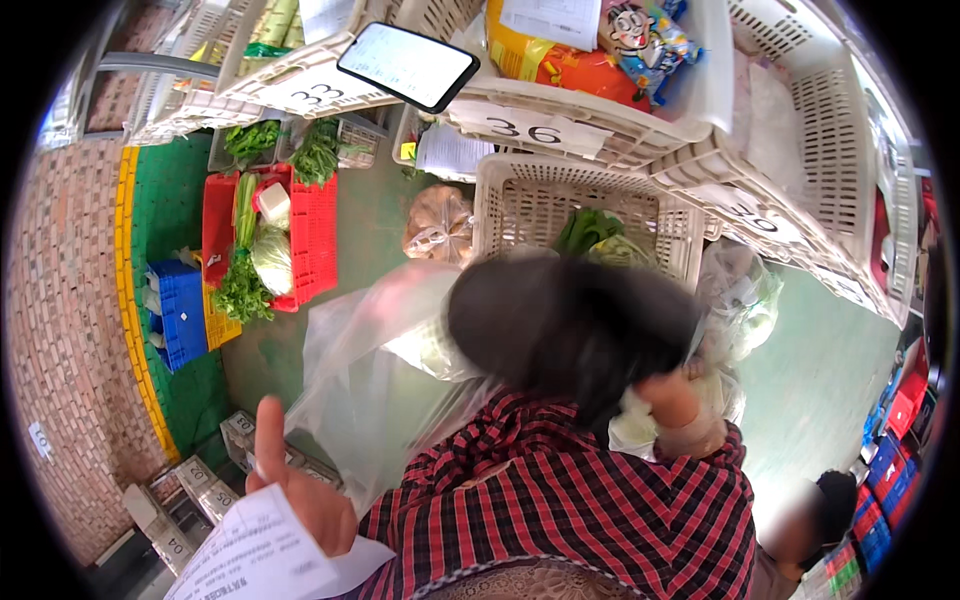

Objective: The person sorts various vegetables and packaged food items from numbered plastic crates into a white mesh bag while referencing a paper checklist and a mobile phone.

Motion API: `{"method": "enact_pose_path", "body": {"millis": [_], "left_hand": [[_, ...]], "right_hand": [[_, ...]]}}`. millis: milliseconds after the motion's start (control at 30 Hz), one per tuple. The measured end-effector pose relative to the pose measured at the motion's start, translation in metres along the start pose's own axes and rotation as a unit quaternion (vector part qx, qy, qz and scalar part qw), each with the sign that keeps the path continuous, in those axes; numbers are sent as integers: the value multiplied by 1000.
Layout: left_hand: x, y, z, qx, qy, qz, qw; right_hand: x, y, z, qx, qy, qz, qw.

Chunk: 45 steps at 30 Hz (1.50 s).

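Observation:
My left hand (305,500) is at the lower left, one finger stretched upward and the others curled against printed paper sheets (262,550), which partly cover it. My right hand is not in view. Just ahead, a co-worker in a red and black plaid shirt (570,500) bends over, dark hair toward the crates. The co-worker's hand (672,400) is beside their head, at the right. A large clear plastic bag (350,350) with pale green vegetables hangs or lies at the co-worker's left side; what holds it is hidden.
White numbered crates (530,130) line the far side, and a phone (408,66) rests by their rims. A lower white crate (490,205) contains leafy greens. Red (318,240) and blue crates (180,315) stand left. Another person (800,525) is at the lower right.

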State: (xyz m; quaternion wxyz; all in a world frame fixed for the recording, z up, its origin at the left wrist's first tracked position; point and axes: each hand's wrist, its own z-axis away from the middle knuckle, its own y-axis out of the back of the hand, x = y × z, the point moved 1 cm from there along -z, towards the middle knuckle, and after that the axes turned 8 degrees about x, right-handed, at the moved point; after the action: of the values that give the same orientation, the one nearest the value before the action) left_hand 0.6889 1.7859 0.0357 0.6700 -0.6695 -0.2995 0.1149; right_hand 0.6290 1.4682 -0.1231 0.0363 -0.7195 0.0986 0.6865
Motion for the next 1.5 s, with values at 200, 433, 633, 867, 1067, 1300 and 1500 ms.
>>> {"method": "enact_pose_path", "body": {"millis": [200, 433, 633, 867, 1067, 1300, 1500], "left_hand": [[-35, -33, 23, 436, -98, -7, 895], [-27, 72, 14, 446, -147, 16, 883], [-20, 69, 38, 130, 29, 114, 985], [-30, 53, 27, 542, -106, 35, 833], [-31, 46, 24, 577, -104, -26, 810], [-36, 64, 21, 592, -95, -87, 796], [-60, 75, 24, 378, -153, -85, 909]], "right_hand": [[-50, -134, 0, -272, 58, 166, 946], [-5, -184, -24, -231, 65, 45, 970], [202, 43, -29, 104, -107, 416, 897], [395, 53, -16, -167, -178, 647, 722], [232, 38, -13, 99, -250, 316, 910], [14, -34, -2, -122, -138, -191, 964], [30, -196, -12, -359, -12, 260, 896]]}}
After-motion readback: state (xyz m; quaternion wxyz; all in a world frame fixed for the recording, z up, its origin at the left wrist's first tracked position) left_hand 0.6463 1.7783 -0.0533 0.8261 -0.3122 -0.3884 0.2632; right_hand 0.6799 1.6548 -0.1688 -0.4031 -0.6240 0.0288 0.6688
